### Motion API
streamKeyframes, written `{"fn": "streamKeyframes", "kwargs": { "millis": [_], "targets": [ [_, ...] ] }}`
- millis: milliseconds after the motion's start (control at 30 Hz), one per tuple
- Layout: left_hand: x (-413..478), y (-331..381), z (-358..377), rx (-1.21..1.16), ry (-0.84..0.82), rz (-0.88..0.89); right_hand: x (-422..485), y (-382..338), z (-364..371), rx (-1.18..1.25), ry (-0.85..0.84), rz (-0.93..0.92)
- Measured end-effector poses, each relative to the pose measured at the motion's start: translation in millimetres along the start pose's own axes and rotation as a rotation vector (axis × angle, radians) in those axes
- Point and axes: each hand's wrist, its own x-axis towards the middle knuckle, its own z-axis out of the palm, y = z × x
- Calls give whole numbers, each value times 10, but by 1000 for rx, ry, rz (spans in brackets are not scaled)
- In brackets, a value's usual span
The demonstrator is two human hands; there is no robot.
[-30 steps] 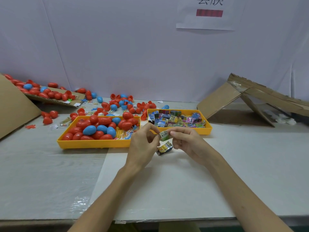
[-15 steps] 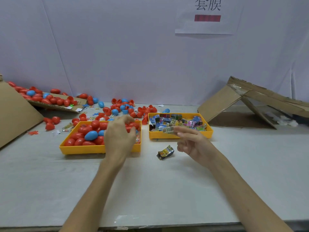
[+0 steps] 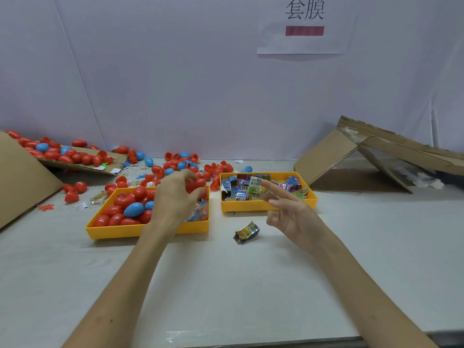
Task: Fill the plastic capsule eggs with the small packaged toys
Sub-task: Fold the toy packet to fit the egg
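Now reaching over the left yellow tray (image 3: 148,228): left hand (image 3: 173,199), moved there from the centre of the worktop (image 3: 226,285), where a second ago both hands worked one packet together. Grip of left hand curled over a red egg (image 3: 197,184) at the tray's far right corner; contact probable, but closure not confirmed owing to blur. Right hand (image 3: 288,214) raised in front of the right yellow tray (image 3: 266,205), pinching a small packaged toy (image 3: 254,188) between thumb and forefinger, remaining fingers spread. Same packet as before, now carried by the right hand alone.

Meaning for the task, as judged: toy selected and ready, capsule being fetched; opening and filling not yet begun.

Count:
- Yellow trays: two, side by side, slightly apart.
- Left tray: red eggs well over a dozen, exact number not countable under the hand; blue eggs (image 3: 134,209) at least two visible.
- Right tray: packaged toys heaped, dozens, not countable singly.
- Loose packet (image 3: 246,232) on the worktop: one, lying just in front of the right tray, between the two hands.
- Loose eggs behind the trays and on the cardboard sheet (image 3: 82,165) at left: many, mostly red, a few blue; some open halves among them.
- Collapsed cardboard box (image 3: 371,151) at far right: one.
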Motion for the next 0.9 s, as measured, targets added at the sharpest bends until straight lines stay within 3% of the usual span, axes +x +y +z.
{"fn": "streamKeyframes", "kwargs": {
  "millis": [133,367,900],
  "targets": [
    [-256,338,0,-446,-49,138,-9,-8,35,35,-2,15],
    [-582,520,145,-841,-88,-33,-37,-21,33,4,-16,-2],
    [-634,520,105,-847,-139,-6,-43,19,59,-117,-80,-10]
  ]
}}
